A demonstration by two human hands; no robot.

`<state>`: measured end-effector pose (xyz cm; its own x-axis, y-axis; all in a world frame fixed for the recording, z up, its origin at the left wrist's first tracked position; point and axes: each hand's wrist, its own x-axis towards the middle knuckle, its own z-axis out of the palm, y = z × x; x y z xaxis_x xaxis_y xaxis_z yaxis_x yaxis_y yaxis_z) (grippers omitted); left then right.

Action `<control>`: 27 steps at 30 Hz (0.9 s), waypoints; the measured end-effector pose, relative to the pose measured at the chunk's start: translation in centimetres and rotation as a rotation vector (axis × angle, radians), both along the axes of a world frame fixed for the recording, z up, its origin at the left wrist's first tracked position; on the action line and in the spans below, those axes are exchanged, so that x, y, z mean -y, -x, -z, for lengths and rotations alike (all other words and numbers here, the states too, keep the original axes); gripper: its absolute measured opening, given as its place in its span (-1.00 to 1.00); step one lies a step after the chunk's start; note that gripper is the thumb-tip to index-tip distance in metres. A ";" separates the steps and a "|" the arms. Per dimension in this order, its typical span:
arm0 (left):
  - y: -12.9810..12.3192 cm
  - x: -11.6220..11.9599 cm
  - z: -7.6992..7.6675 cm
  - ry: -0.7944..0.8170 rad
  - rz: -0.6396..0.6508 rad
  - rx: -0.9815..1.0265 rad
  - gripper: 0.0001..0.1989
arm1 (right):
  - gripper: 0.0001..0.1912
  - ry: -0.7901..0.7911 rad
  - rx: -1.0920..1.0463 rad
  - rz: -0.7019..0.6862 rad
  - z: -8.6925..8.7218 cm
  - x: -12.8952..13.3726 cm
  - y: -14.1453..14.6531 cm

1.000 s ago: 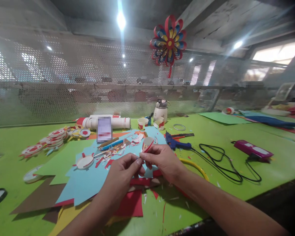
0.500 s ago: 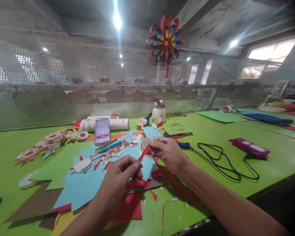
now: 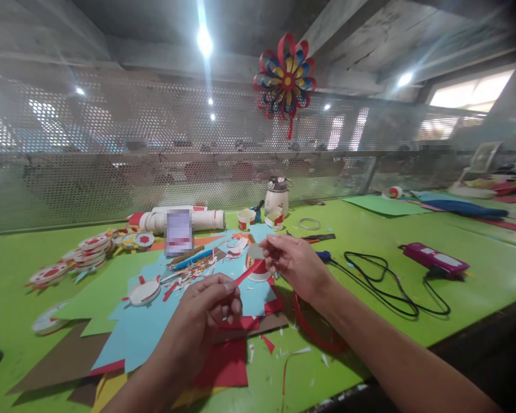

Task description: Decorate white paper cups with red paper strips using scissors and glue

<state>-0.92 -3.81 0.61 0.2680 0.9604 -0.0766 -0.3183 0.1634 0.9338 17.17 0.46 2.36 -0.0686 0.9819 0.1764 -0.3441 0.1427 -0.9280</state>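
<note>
My left hand (image 3: 215, 301) is closed in a pinch on the near end of a narrow red paper strip (image 3: 248, 274). The strip slants up and to the right, its far end close to the fingertips of my right hand (image 3: 286, 261). That hand hovers with loosely curled fingers slightly apart, and I see nothing held in it. Just behind the strip stands a white and red paper cup (image 3: 253, 252), partly covered by my right hand. Light blue paper sheets (image 3: 150, 332) lie under the cup and hands.
Paper scraps, a blue pen (image 3: 193, 258) and a phone-like screen (image 3: 179, 232) lie beyond my left hand. Decorated paper discs (image 3: 94, 244) are stacked left. A bottle (image 3: 277, 198) stands behind. A purple box (image 3: 436, 258) with a black cable lies right; a tape ring (image 3: 313, 330) is below my right arm.
My right fingers have loosened from the far end of the red strip and moved slightly off it. My left hand has shifted a little left, still pinching the strip.
</note>
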 end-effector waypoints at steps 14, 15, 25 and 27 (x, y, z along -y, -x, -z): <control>0.0 0.0 -0.3 0.038 0.011 0.110 -0.82 | -0.84 -1.132 1.085 0.179 1.3 2.1 1.3; 0.1 0.0 -0.4 0.058 -0.008 0.138 -0.82 | -0.84 -1.118 1.044 0.179 1.3 2.1 1.3; -0.1 -0.5 -0.1 -0.052 -0.086 -0.056 -0.76 | -0.65 0.007 0.283 -0.220 2.0 1.7 2.0; -0.1 -0.6 0.1 -0.046 -0.085 -0.089 -0.76 | -0.68 0.080 0.209 -0.266 2.5 1.7 2.3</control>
